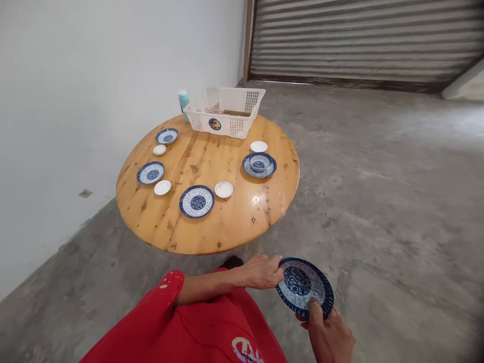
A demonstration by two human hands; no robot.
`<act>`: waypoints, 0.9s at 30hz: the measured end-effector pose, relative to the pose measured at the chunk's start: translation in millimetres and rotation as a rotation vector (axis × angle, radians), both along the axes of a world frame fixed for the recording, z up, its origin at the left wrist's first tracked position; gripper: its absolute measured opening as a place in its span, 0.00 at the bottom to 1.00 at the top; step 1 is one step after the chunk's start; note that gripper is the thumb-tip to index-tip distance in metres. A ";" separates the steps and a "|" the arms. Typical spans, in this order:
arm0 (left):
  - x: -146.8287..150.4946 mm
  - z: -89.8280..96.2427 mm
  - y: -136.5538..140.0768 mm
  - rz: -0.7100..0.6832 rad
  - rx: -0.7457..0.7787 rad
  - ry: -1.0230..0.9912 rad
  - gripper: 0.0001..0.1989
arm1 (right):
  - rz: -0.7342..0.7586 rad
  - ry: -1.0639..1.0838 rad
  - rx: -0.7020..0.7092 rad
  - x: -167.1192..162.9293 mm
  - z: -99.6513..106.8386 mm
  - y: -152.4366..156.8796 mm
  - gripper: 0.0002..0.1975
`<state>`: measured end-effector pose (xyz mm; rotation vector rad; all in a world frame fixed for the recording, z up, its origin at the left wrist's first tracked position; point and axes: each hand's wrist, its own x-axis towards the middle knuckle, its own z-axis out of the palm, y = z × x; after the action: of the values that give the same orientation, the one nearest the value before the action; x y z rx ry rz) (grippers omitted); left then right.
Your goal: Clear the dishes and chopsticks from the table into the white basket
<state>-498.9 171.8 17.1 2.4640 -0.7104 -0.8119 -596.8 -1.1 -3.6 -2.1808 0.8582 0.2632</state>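
Note:
A blue-and-white patterned plate (306, 282) is held between my two hands, off the near side of the table and above the floor. My left hand (262, 271) grips its left rim with the fingers closed. At the lower right edge, my right hand (328, 327) has its thumb on the upper face and its fingers underneath. Closest on the table lies another blue-and-white plate (197, 201), with a small white dish (224, 189) to its right. Further right, a patterned bowl (259, 163) sits on a plate (247, 173).
On the round wooden table (212, 232), two more plates (150, 173) and small white dishes (162, 187) line the left side. A white plastic basket (238, 126) and a turquoise bottle (183, 101) stand at the back. A white wall (75, 101) runs along the left.

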 end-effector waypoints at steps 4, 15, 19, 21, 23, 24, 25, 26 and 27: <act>19.6 -3.2 -12.4 0.076 0.020 -0.026 0.15 | 0.043 0.010 0.041 34.3 -2.2 -14.7 0.15; 135.5 -3.1 -58.8 0.357 -0.092 0.013 0.18 | 0.247 0.050 -0.013 199.9 6.2 -75.9 0.17; 183.0 -1.3 -64.0 0.479 -0.084 0.012 0.18 | 0.373 -0.007 -0.088 270.2 13.4 -81.9 0.16; 203.4 -1.4 -62.8 0.537 -0.090 -0.017 0.17 | 0.418 -0.045 -0.094 301.7 14.8 -79.6 0.16; 222.2 0.8 -58.4 0.602 -0.082 -0.049 0.16 | 0.468 -0.089 -0.090 330.6 14.9 -74.3 0.16; 231.2 3.0 -55.1 0.635 -0.075 -0.060 0.16 | 0.496 -0.115 -0.085 344.3 14.5 -70.7 0.16; 240.1 5.8 -51.3 0.667 -0.066 -0.067 0.16 | 0.523 -0.145 -0.081 357.8 13.8 -66.6 0.15; 248.8 9.0 -47.1 0.698 -0.057 -0.074 0.15 | 0.557 -0.178 -0.084 371.1 12.9 -62.1 0.15; 257.5 12.2 -42.7 0.725 -0.048 -0.077 0.16 | 0.602 -0.219 -0.100 384.3 11.8 -57.2 0.15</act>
<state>-241.4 129.0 29.3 2.4408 0.1595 -0.4075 -212.5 -58.2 8.2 -2.4628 0.0790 0.2679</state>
